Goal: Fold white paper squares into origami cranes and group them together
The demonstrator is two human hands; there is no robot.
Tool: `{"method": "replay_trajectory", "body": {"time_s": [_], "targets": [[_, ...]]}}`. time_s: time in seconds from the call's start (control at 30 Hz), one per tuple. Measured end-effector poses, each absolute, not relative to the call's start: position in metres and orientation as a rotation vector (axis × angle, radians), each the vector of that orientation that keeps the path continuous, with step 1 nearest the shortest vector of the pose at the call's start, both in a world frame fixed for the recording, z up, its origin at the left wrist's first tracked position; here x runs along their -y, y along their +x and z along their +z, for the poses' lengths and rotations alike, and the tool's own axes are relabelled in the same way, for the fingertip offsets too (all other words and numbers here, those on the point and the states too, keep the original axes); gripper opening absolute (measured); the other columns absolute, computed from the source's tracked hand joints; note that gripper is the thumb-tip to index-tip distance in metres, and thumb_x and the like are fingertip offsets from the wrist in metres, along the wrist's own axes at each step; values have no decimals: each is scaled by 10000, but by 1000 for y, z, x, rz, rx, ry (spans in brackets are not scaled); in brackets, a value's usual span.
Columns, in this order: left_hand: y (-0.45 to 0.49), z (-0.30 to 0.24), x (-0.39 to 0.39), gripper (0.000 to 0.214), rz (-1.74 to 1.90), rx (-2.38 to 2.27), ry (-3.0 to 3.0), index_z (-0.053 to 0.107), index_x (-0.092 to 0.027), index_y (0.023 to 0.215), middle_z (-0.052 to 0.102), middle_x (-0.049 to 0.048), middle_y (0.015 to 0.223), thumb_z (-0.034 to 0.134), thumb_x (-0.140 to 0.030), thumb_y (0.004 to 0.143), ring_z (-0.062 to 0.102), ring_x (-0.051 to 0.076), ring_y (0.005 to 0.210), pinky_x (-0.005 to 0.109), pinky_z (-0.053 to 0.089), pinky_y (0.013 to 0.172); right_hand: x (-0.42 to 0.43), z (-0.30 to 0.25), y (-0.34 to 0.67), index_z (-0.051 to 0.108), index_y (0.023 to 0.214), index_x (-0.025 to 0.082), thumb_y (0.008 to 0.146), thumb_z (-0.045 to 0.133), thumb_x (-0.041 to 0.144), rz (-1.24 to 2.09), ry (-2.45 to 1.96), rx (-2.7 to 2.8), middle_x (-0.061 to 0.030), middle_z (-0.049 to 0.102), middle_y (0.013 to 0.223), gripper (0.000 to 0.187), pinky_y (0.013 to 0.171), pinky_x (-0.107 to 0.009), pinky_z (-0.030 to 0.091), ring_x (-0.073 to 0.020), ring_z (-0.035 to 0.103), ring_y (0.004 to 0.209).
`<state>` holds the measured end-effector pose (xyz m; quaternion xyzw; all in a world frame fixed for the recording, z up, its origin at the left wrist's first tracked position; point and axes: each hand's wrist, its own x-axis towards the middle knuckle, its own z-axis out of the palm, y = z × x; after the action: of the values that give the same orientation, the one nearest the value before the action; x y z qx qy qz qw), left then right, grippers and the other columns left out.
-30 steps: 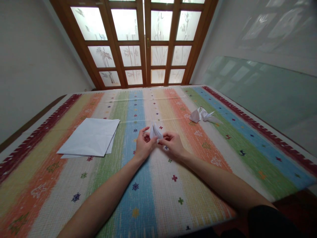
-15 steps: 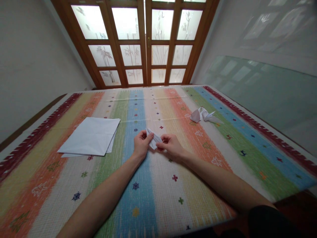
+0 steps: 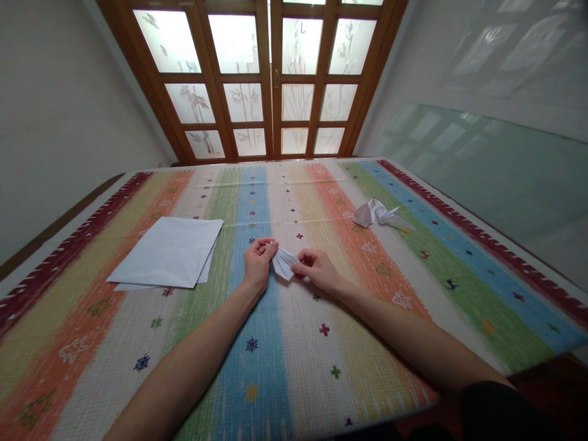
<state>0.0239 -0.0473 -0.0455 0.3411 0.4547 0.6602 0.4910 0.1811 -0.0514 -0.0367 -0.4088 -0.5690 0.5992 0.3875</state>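
A small piece of folded white paper (image 3: 282, 264) is held between my two hands above the middle of the table. My left hand (image 3: 258, 260) pinches its upper left end between thumb and fingers. On the other side, my right hand (image 3: 316, 268) grips the right edge, thumb in front and fingers curled behind. Narrow pleats fan out across the paper from the left-hand pinch. Parts of the paper are covered by my fingertips.
Square white paper sheets (image 3: 168, 251) lie stacked unevenly on the left. A folded paper crane (image 3: 377, 213) rests at the right. Both lie on a striped tablecloth (image 3: 220, 380). Wooden doors with frosted panes (image 3: 248, 101) stand behind the table, and walls flank it.
My left hand has shifted slightly left and its thumb has moved up toward the paper's tip. More of the paper's folded face now shows. My right hand has hardly moved.
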Motion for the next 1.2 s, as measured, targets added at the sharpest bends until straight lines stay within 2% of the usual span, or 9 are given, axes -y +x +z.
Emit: {"method": "replay_trajectory", "body": {"time_s": [0.13,0.23,0.3,0.37,0.47,0.6,0.73,1.0,1.2], "targets": [[22,-47,46,344,1612,-1123,890,532,-167,615,514,-53,574,784,-401,601,470,75,518,205,379,524,49,-36,184,587,602,189,583,794,397,1565,-1029,1460,24,612,527,294,475,-241,469,-109,558,469],[22,-46,45,348,1631,-1114,903,522,-175,651,501,-52,595,753,-435,651,478,82,537,205,395,536,48,-36,184,587,596,189,591,791,428,1505,-1045,1467,19,613,523,313,475,-246,473,-111,554,461],[24,-45,48,344,1659,-1145,946,546,-180,762,561,-23,706,739,-450,674,530,103,603,218,429,565,48,-36,183,589,612,188,614,775,440,1415,-1073,1447,11,616,536,313,482,-253,473,-116,554,466],[28,-43,55,400,1698,-1218,1043,548,-186,894,613,29,908,768,-420,655,580,128,715,239,462,612,48,-36,183,589,638,187,642,757,445,1282,-1109,1401,2,618,557,308,495,-261,475,-126,566,486],[37,-40,66,426,1669,-1295,1242,548,-185,905,600,75,1070,814,-345,614,598,152,808,269,486,676,51,-36,183,600,701,185,683,735,435,1087,-1160,1344,-14,629,604,284,516,-272,479,-144,587,526],[45,-39,75,357,1522,-1252,1402,576,-181,859,606,62,1009,812,-306,622,599,154,761,301,495,698,56,-37,181,620,794,193,691,745,421,1029,-1097,1412,-36,668,737,279,571,-284,505,-156,617,612],[42,-38,72,357,1539,-1237,1365,571,-186,860,607,43,958,809,-277,611,604,159,767,298,495,711,56,-40,180,626,894,208,701,763,414,1112,-926,1473,-50,672,904,313,718,-312,546,-173,663,786],[39,-41,67,380,1505,-1098,1276,517,-193,825,628,31,957,810,-264,594,636,149,751,282,518,695,49,-44,183,624,829,198,618,824,431,1338,-870,1412,-109,586,1290,372,752,-336,564,-162,687,828],[38,-40,65,378,1465,-990,1164,494,-194,787,650,2,854,804,-271,583,636,127,692,258,522,665,47,-41,184,630,788,191,567,853,365,1501,-834,1334,-98,620,1249,359,742,-334,556,-155,684,813]]}}
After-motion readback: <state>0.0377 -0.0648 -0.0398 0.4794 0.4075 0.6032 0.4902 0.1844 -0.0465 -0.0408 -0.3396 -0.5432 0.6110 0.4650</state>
